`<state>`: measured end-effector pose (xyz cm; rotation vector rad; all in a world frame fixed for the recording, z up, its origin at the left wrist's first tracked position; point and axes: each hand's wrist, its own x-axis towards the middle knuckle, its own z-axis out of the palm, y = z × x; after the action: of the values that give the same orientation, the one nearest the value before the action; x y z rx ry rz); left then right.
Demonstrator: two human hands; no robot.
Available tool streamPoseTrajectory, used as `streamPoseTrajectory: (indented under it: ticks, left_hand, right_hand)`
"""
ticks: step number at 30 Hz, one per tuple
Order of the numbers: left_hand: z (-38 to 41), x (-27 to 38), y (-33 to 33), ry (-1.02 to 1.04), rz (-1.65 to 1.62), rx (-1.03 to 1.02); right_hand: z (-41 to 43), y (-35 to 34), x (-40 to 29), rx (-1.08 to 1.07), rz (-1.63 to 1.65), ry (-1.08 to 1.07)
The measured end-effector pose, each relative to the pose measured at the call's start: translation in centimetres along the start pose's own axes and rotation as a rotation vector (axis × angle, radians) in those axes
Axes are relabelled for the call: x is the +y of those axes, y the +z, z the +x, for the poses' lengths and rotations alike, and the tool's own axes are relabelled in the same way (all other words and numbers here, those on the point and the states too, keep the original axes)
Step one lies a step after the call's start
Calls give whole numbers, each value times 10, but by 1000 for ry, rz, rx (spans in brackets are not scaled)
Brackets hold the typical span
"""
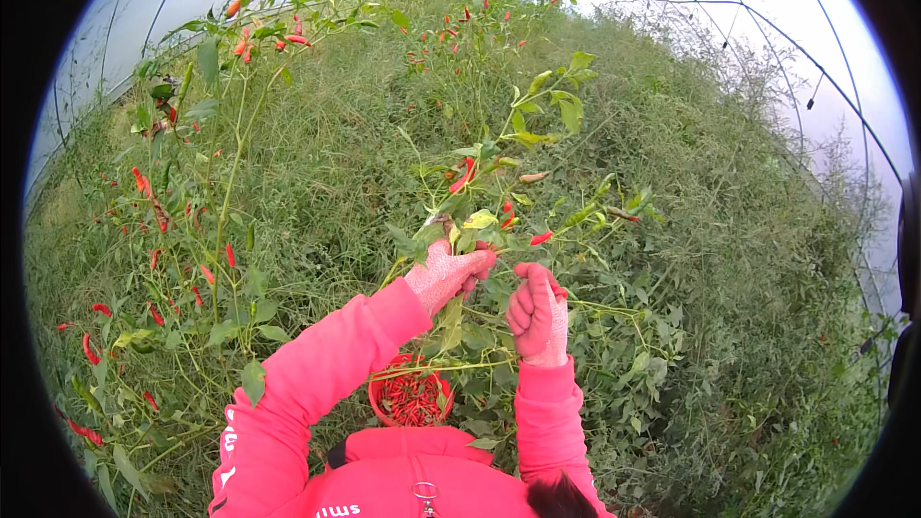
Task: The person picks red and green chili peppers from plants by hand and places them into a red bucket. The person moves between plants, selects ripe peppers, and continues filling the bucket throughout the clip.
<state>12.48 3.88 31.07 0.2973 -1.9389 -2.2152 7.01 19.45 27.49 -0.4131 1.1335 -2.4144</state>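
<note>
My left hand (446, 273), in a pinkish-red glove, closes its fingers on a stem of a chili pepper plant (496, 151). Red chili peppers (464, 176) and some green ones hang on that branch above the hand. To its right, my right hand (536, 306), gloved alike, is raised with curled fingers near the lower branches. A little red shows at its fingertips; whether that is a pepper or the glove cannot be made out. Below and between the hands, close to my body, a red bucket (375, 397) holds many picked red chilies (414, 399).
A tall chili plant (234, 187) with red fruit rises at the left. More red chilies (88, 349) hang at the far left, and another fruiting plant (460, 36) stands ahead. Dense weeds (719, 230) fill the right side. Thin hoops (784, 32) of a plastic greenhouse arch overhead.
</note>
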Motion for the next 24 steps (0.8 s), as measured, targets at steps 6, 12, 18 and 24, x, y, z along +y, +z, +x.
streamPoseTrajectory:
  ticks: [6, 12, 18, 24]
  left_hand:
    - [4, -7, -2, -19, 30, -29]
    - [8, -17, 4, 110, 94, -6]
    - [1, -12, 4, -79, -14, -85]
    - [2, -5, -5, -166, -239, -108]
  right_hand:
    - [2, 8, 2, 98, -65, -108]
    - [7, 14, 5, 130, -220, -378]
    - [15, 2, 21, 135, -259, -447]
    - [3, 15, 32, 85, -470, -890]
